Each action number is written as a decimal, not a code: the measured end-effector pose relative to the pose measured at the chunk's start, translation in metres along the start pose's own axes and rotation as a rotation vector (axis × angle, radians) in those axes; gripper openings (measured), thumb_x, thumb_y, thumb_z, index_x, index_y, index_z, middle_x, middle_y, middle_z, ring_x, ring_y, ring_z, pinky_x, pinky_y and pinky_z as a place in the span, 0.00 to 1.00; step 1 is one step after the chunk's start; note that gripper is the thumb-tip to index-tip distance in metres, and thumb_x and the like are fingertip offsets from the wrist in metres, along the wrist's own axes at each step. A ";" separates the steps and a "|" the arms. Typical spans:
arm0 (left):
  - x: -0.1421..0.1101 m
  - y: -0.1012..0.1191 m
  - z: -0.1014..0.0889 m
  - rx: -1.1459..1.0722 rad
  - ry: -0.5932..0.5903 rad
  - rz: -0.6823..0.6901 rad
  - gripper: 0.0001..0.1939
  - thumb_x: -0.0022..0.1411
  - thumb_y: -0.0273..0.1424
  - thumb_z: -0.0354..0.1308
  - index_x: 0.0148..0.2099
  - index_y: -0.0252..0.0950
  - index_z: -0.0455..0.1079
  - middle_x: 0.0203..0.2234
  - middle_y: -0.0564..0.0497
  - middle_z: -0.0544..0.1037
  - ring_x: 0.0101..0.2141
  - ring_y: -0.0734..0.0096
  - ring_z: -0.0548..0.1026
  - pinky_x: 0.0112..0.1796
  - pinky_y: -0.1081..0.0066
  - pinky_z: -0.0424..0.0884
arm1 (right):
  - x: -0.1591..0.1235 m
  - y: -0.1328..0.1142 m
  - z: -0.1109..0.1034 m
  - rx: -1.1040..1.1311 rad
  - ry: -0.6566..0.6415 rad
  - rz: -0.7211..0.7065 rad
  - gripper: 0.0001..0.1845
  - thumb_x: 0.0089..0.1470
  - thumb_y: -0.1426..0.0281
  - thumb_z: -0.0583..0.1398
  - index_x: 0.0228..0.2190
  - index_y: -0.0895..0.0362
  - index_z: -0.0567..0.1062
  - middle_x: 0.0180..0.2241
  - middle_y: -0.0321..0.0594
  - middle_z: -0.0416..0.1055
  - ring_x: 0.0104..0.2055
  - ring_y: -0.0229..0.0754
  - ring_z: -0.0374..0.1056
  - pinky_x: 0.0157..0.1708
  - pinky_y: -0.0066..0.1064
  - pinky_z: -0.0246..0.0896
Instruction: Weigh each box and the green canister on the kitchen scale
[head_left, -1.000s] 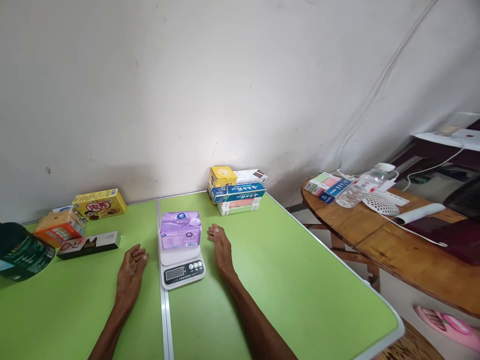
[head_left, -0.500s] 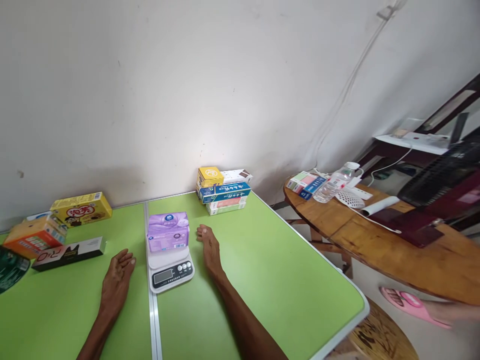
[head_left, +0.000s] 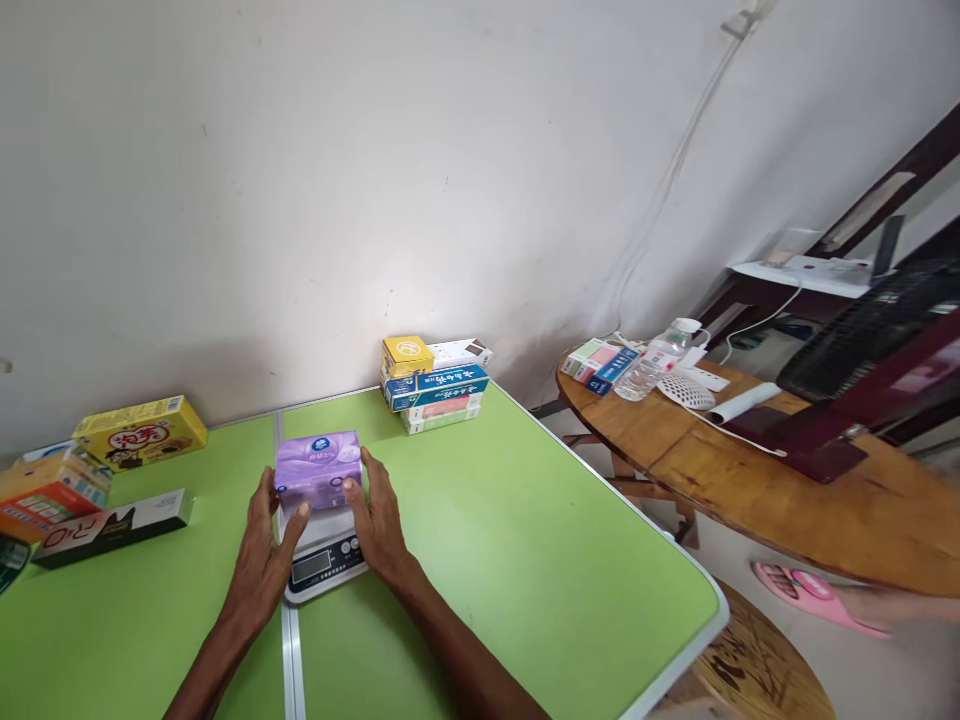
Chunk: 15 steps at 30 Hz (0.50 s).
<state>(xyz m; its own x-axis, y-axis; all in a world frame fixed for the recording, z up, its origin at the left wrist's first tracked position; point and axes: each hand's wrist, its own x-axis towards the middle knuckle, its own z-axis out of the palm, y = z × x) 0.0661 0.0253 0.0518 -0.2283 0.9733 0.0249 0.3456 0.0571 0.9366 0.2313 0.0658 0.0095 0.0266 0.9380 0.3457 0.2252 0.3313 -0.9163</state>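
A purple tissue pack (head_left: 319, 468) rests on the white kitchen scale (head_left: 327, 570), covering most of its platform. My left hand (head_left: 262, 545) is at the pack's left side, fingers along the edge and thumb at the front corner. On the opposite side, my right hand (head_left: 380, 515) has its fingers against the pack and its thumb over the front face. Between them the two hands hold the pack. The scale's display is too small to read.
On the green table (head_left: 510, 540), a yellow snack box (head_left: 142, 435), an orange pack (head_left: 49, 500) and a black-and-white box (head_left: 112, 528) lie left. Stacked boxes (head_left: 435, 385) stand by the wall. Right, a wooden table (head_left: 675, 450) carries a bottle (head_left: 660, 360). Someone's foot in a pink slipper (head_left: 817, 590) shows.
Both my hands have moved inward from beside the scale and taken hold of the tissue pack. The view has shifted slightly to the right.
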 end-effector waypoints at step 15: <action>0.008 0.033 0.135 -0.036 -0.310 0.298 0.40 0.68 0.48 0.57 0.74 0.40 0.49 0.67 0.35 0.62 0.68 0.50 0.64 0.66 0.47 0.61 | 0.028 0.022 -0.117 0.034 0.248 0.056 0.30 0.66 0.49 0.56 0.61 0.53 0.68 0.58 0.48 0.73 0.59 0.52 0.68 0.60 0.45 0.62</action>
<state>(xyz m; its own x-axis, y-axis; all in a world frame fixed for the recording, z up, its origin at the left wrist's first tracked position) 0.1982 0.0648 0.0355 0.1631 0.9671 0.1950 0.3214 -0.2390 0.9163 0.3509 0.0871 0.0229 0.2775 0.9024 0.3295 0.1844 0.2866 -0.9401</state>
